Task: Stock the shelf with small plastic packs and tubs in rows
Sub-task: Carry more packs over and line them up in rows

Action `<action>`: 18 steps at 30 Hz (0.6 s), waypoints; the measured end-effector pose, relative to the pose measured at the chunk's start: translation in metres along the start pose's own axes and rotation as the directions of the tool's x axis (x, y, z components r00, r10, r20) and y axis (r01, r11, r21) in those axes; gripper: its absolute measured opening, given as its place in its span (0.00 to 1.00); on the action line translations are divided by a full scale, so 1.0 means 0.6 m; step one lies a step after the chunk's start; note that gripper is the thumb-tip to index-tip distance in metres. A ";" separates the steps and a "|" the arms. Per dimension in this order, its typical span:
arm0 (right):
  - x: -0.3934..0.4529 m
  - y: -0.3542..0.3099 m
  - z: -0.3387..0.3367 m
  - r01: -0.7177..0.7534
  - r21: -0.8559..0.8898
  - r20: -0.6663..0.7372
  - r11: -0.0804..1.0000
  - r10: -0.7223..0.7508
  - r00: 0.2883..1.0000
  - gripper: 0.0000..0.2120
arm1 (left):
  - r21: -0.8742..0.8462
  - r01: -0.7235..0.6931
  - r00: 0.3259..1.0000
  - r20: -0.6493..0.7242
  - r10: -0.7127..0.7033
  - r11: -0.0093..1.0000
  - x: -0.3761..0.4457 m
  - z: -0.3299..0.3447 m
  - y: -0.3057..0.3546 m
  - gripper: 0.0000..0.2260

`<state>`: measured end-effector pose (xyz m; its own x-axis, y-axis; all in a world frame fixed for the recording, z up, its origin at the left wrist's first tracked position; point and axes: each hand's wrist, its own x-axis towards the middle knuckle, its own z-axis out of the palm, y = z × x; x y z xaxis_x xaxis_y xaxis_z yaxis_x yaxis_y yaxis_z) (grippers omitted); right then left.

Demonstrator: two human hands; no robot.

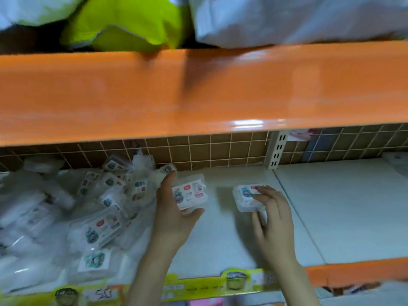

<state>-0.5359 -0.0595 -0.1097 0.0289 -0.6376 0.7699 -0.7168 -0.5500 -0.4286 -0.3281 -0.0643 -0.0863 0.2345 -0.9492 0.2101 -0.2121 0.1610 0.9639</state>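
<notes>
A loose heap of plastic packs [95,208] lay at the shelf's [331,208] left. The left hand [174,215] gripped one labelled tub [191,192], thumb beneath. Further right, the right hand's [273,219] fingers [259,195] pinched another tub [248,197] resting on the shelf.

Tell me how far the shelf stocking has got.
Barely started. Done: no finished row shows on the white shelf. In hand: the left hand grips one labelled tub; the right hand holds a second tub at the shelf. Left: the jumbled pile of packs still needs arranging.
</notes>
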 end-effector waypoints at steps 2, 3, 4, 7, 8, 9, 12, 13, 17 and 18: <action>0.002 0.035 -0.031 0.015 0.012 0.016 1.000 -0.016 1.000 0.13 | 0.056 -0.001 0.998 -0.063 0.005 0.998 -0.007 0.047 0.005 0.41; 0.003 0.054 -0.049 0.023 0.012 0.021 1.000 -0.023 1.000 0.14 | 0.093 0.001 0.996 -0.084 0.007 0.996 -0.014 0.075 0.013 0.41; 0.005 0.072 -0.067 0.030 0.012 0.020 0.999 -0.030 0.999 0.14 | 0.119 -0.015 0.994 -0.105 0.027 0.993 -0.021 0.103 0.020 0.40; 0.010 0.120 -0.122 0.046 0.018 0.015 0.999 -0.047 0.999 0.16 | 0.124 -0.042 0.989 -0.133 0.058 0.991 -0.051 0.179 0.054 0.35; 0.011 0.135 -0.139 0.053 0.022 0.013 0.998 -0.053 0.999 0.15 | 0.141 -0.052 0.987 -0.146 0.073 0.989 -0.060 0.199 0.063 0.34; 0.010 0.149 -0.155 0.058 0.027 0.009 0.998 -0.058 0.998 0.14 | 0.171 -0.060 0.983 -0.161 0.088 0.983 -0.071 0.215 0.072 0.32; 0.008 0.182 -0.190 0.051 0.037 0.000 0.998 -0.051 0.999 0.13 | 0.272 -0.109 0.967 -0.194 0.166 0.956 -0.096 0.242 0.087 0.28; 0.007 0.190 -0.196 0.037 0.036 0.005 0.999 -0.037 0.999 0.13 | 0.334 -0.124 0.959 -0.201 0.199 0.934 -0.103 0.247 0.096 0.27; -0.004 0.201 -0.203 -0.058 0.005 0.074 0.998 0.057 0.996 0.15 | 0.459 -0.082 0.959 -0.206 0.196 0.885 -0.119 0.239 0.122 0.26; -0.007 0.200 -0.201 -0.075 0.006 0.098 0.997 0.074 0.992 0.16 | 0.468 -0.057 0.970 -0.184 0.160 0.882 -0.120 0.233 0.124 0.28</action>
<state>-0.7061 -0.0580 -0.1075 0.0436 -0.7261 0.6862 -0.7125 -0.5041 -0.4881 -0.4932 -0.0219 -0.0528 0.3682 -0.8447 0.3885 -0.6443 0.0694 0.7616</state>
